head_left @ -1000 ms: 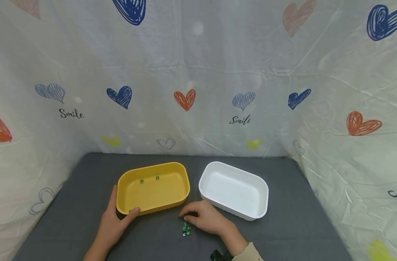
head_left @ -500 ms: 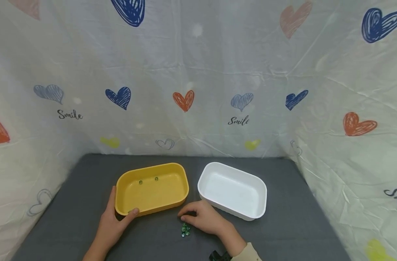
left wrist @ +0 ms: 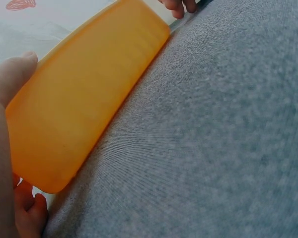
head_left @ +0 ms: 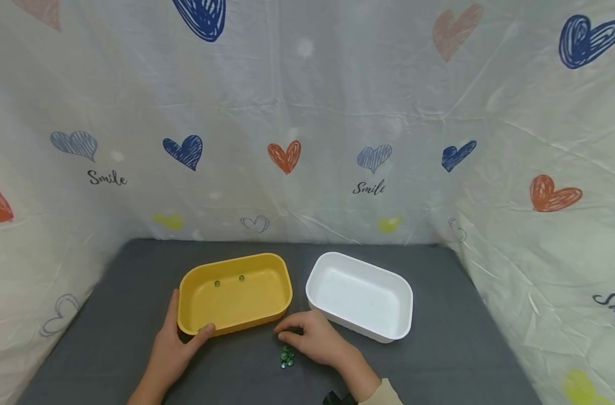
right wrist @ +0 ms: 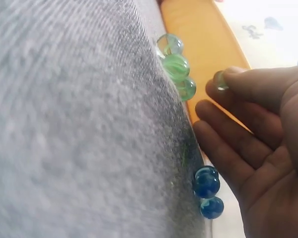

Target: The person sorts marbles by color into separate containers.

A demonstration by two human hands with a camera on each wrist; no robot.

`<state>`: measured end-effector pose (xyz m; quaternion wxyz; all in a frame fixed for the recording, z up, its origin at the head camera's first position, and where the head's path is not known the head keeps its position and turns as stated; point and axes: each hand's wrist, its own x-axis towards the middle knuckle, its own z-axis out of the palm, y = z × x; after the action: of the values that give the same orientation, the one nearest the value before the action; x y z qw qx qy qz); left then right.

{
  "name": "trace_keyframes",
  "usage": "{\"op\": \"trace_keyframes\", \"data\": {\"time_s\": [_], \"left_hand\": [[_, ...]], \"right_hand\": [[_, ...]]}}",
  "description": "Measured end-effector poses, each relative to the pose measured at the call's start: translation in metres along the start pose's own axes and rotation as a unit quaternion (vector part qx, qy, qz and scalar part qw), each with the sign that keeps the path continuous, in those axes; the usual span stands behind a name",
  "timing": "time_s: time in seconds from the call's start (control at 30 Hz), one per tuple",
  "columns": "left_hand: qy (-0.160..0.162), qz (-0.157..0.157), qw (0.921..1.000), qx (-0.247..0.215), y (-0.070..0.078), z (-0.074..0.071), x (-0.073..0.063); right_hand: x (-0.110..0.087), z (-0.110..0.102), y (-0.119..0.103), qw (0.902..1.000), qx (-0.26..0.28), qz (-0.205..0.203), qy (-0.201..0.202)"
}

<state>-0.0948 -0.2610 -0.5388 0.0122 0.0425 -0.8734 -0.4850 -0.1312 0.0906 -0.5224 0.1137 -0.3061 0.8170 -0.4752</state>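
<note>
Right wrist alone clearly shows the hand (right wrist: 273, 148) pinching a marble (right wrist: 220, 81).

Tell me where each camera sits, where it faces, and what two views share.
Head: on the head, facing forward and down at the yellow container, white container and loose marbles; left hand, right hand and one sleeve show.
Left wrist: on that wrist, facing the yellow container's outer wall and grey cloth; left thumb and fingers show, right-hand fingers at top.
Right wrist: on that wrist, facing green marbles and blue marbles; the right hand shows, pinching a marble.
Both wrist views share the yellow container.
</note>
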Motion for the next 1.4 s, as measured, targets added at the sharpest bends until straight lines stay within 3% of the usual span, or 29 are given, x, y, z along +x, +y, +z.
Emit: {"op": "trace_keyframes", "data": {"time_s": [0.87, 1.2, 1.4], "left_hand": [[0.000, -0.010, 0.9999, 0.007, -0.002, 0.000, 0.000], [0.002, -0.008, 0.9999, 0.007, -0.001, -0.002, 0.000], [0.003, -0.003, 1.0000, -0.001, -0.001, 0.000, 0.000]], "right_hand": [[0.003, -0.011, -0.024, 0.9984, 0.017, -0.027, 0.047], [0.020, -0.011, -0.037, 0.9917, 0.001, -0.050, 0.118], [0.031, -0.013, -0.042, 0.9876, 0.002, -0.040, 0.152]]}}
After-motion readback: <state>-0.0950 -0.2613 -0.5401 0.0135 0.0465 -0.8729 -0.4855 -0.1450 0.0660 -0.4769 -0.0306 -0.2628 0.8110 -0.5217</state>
